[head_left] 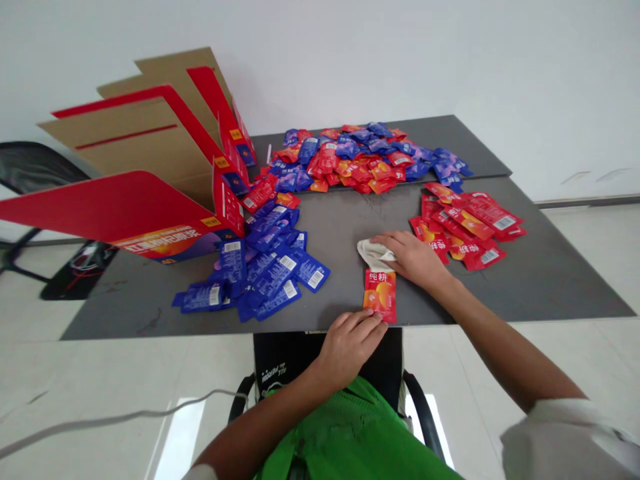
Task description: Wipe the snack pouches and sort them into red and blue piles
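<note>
A red sachet (380, 293) with an orange fruit picture lies face up near the table's front edge. The fingertips of my left hand (353, 340) are closed together and hold down its lower edge; the thumb is hidden. A folded white cloth (373, 252) is gripped under my right hand (413, 257), and it covers the sachet's top end. Right of that hand lies a pile of red sachets (470, 220). Blue sachets (270, 273), many with barcodes showing, are heaped left of my hands.
A large mixed heap of red and blue sachets (350, 160) lies at the back of the grey table (345, 220). Open red cardboard boxes (150, 173) stand at the left with flaps raised. A black chair (327, 353) is tucked at the front; a cable (125, 417) crosses the lower left.
</note>
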The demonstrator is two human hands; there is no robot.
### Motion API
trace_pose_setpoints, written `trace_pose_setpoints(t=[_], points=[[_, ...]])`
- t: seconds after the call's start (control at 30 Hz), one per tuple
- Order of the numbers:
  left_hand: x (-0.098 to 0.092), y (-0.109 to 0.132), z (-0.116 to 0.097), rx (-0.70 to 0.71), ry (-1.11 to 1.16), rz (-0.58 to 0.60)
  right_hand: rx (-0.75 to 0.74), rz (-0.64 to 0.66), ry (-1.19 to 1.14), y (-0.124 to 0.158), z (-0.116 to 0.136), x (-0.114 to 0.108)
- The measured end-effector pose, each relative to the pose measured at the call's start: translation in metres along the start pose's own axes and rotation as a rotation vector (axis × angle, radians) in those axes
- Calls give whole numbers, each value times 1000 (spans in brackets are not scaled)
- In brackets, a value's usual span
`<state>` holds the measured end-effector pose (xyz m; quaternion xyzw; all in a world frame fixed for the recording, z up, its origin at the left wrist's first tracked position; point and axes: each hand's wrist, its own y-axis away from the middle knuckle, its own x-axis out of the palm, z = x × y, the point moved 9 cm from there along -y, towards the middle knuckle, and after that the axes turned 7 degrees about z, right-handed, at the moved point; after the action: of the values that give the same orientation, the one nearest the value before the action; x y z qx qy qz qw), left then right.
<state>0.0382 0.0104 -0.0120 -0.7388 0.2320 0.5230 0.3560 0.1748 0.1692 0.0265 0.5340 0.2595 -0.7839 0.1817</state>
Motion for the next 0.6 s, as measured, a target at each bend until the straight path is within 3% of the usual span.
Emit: trace_pose_setpoints(t=[0.1,0.17,0.27,0.33,0.47,0.6], points=[[-1,0,-1,4,-8,-15,41,-188,-11,11,5,-31],[-3,0,-2,7,-5,-38,1,-228,-55,30,25,-39],[-3,-1,-1,-5,7,-25,-139,-13,-113,56,64,-15],[-1,-2,1,-19,22,2,-186,107,-125,67,77,5],[-4,-1,1,-23,59,-35,-123,88,-82,51,49,21],[-2,2,3,-39,71,-66,-30,61,-15,12,1,14]])
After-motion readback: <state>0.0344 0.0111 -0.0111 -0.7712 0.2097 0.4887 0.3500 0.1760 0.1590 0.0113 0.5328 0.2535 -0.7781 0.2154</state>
